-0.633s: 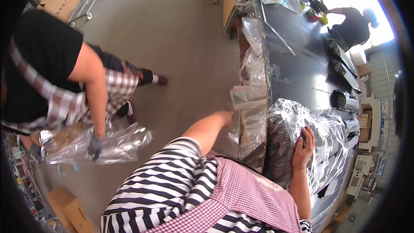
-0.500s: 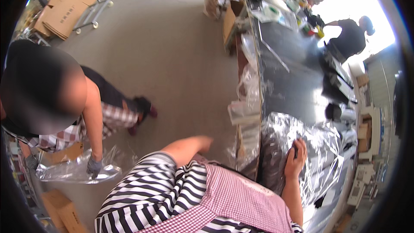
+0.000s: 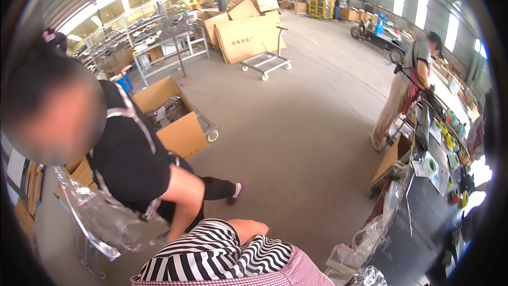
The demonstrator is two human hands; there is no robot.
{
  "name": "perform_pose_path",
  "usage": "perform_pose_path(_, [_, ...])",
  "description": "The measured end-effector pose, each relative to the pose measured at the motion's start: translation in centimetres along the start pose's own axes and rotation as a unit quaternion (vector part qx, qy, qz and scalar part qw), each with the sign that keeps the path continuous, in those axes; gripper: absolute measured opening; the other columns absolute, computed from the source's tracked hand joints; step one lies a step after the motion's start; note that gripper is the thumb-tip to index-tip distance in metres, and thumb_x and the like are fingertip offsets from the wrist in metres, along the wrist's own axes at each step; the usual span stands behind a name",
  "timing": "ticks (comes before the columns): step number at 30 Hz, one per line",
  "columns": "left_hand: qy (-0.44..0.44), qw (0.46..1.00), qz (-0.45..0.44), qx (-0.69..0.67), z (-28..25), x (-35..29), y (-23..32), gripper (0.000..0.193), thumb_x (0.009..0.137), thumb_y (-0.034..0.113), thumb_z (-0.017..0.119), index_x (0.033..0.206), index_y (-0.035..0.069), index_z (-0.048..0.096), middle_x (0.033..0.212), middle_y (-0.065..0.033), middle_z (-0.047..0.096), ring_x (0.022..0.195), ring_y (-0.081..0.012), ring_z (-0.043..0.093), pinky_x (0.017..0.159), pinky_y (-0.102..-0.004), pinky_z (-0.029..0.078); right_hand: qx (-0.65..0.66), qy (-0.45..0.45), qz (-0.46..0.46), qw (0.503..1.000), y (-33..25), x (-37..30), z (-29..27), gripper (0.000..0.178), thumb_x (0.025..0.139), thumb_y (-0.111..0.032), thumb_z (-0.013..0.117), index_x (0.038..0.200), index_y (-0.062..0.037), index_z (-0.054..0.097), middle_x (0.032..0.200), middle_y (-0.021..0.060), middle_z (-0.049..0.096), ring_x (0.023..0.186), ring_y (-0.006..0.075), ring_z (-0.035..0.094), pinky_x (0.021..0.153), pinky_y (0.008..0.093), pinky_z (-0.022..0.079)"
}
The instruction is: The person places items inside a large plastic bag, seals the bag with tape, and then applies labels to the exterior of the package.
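Observation:
My left arm (image 3: 251, 229) comes out of a black-and-white striped sleeve at the lower middle, bent, and its hand does not show. My right hand is out of the picture too. Shiny clear plastic wrap (image 3: 369, 276) is cut off by the lower edge at the right, on the dark worktable (image 3: 402, 249). Close on my left a co-worker in black bends over, with a large crinkled clear plastic sheet (image 3: 100, 217) at their side. That person's gloved hand (image 3: 160, 238) is low, partly hidden by my sleeve.
An open cardboard box (image 3: 182, 136) stands on a wheeled cart behind the co-worker. Farther off are an empty trolley (image 3: 266, 62) and leaning flat cartons (image 3: 247, 39). At the right another person (image 3: 415, 69) stands by the table, near tape rolls and an open carton (image 3: 390, 163).
My view has swung up and left, away from the table. My right hand, earlier flat on the plastic-wrapped bundle, has left the picture. The co-worker has moved closer to me.

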State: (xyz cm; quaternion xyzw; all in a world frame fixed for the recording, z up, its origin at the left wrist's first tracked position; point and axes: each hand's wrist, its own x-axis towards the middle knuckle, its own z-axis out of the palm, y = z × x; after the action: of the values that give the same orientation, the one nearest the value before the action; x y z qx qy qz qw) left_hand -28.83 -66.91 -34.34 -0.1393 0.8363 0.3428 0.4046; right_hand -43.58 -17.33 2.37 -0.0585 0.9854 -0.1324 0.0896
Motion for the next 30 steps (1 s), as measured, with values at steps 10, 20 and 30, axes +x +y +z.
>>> perform_pose_path(10, [0.01, 1.0, 0.003, -0.018, -4.5, -0.1, -0.6, 0.062, 0.077, 0.03, 0.072, 0.132, 0.005, 0.059, 0.124, -0.0183, 0.065, 0.114, -0.0337, 0.062, 0.096, -0.0429, 0.05, -0.018, -0.252, -0.134, 0.958, -13.6, 5.7, 2.2, 0.056, 0.086, -0.025, 0.067, 0.137, -0.0071, 0.052, 0.127, 0.0237, 0.06, 0.118, 0.0399, 0.056, 0.102, 0.0447, 0.043])
perform_pose_path(20, [-0.05, 0.997, 0.039, 0.044, -15.1, 7.8, -8.6, 0.064, 0.08, 0.034, 0.07, 0.134, 0.004, 0.056, 0.125, -0.018, 0.065, 0.114, -0.033, 0.062, 0.097, -0.0425, 0.049, -0.066, -0.267, -0.141, 0.951, -16.5, 12.1, 9.0, 0.068, 0.088, -0.044, 0.063, 0.144, -0.0106, 0.044, 0.138, 0.0182, 0.053, 0.127, 0.0361, 0.049, 0.106, 0.0437, 0.04])
perform_pose_path(30, [-0.084, 0.964, -0.018, 0.252, -42.5, 17.3, 2.2, 0.064, 0.085, 0.026, 0.065, 0.139, -0.002, 0.049, 0.131, -0.021, 0.06, 0.099, -0.0274, 0.07, 0.092, -0.0365, 0.053, 0.102, -0.235, 0.104, 0.961, -22.4, 9.4, 12.6, 0.052, 0.094, -0.033, 0.052, 0.142, -0.0121, 0.048, 0.134, 0.0144, 0.057, 0.127, 0.0319, 0.051, 0.106, 0.0426, 0.039])
